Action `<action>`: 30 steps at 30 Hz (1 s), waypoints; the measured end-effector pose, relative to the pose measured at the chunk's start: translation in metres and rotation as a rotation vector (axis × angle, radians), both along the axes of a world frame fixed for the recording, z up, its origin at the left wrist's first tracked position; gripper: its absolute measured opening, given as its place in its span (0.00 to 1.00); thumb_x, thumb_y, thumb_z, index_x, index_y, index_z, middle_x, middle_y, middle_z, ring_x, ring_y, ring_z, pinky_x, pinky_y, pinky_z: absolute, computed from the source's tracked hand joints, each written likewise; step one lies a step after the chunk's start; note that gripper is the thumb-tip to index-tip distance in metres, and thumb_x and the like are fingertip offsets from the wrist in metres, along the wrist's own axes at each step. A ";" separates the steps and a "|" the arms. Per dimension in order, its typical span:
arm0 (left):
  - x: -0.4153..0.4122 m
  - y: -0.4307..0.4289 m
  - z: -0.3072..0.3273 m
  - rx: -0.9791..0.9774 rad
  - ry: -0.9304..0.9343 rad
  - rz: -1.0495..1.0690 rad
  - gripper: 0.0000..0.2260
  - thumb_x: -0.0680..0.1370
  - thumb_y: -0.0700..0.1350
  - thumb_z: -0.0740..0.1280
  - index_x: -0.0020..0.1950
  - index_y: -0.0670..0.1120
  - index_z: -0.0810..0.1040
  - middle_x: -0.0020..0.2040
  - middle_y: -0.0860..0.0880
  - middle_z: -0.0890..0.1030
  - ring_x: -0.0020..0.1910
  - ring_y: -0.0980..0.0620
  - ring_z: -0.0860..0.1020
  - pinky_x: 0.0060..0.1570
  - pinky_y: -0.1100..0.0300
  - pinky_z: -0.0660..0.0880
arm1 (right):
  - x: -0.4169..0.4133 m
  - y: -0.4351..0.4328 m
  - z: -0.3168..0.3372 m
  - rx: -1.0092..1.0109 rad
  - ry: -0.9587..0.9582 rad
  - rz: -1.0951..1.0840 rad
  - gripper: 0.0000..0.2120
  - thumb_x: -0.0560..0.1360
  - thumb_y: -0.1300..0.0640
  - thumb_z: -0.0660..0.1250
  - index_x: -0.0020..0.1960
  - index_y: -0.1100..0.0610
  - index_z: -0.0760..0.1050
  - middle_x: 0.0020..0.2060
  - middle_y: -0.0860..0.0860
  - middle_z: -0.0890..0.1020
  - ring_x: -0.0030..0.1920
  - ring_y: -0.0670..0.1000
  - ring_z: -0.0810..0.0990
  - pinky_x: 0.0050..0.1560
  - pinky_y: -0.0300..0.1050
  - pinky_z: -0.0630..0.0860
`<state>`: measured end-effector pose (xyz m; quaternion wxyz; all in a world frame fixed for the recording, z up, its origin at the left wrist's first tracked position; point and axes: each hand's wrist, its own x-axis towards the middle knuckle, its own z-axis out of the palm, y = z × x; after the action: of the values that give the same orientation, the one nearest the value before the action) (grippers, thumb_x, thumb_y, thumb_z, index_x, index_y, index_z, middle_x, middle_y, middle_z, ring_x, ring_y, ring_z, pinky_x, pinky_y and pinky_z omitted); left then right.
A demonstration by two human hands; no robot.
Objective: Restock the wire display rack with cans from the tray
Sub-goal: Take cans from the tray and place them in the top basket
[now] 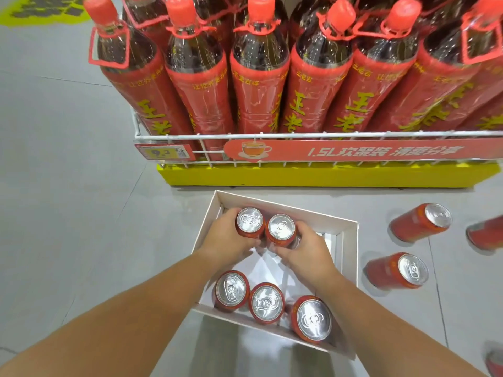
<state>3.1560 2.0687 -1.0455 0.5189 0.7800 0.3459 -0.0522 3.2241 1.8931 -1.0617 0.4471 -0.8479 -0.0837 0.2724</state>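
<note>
Grey floor (68,186), bottle-packed wire rack (299,135), loose cans (397,270) beside tray (349,257), left hand (228,236) and right hand (306,250) each gripping a can (250,220)

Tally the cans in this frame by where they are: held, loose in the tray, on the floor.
Held cans: 2, one in the left hand, one in the right hand
Loose cans in the tray: 3
Floor cans: 3, one cropped at the right edge
Total: 8
</note>
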 end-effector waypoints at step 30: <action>0.028 -0.007 0.440 -0.104 -0.288 -0.037 0.19 0.68 0.40 0.81 0.56 0.47 0.81 0.50 0.49 0.87 0.51 0.50 0.85 0.55 0.52 0.81 | 0.052 -0.042 0.434 0.457 0.034 0.034 0.14 0.70 0.67 0.77 0.54 0.58 0.82 0.47 0.50 0.87 0.45 0.42 0.84 0.48 0.34 0.79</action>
<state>3.1839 2.0613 -0.6057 0.6019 0.7577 0.2501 0.0326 3.2763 1.8515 -0.6278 0.6244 -0.7181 -0.1498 0.2682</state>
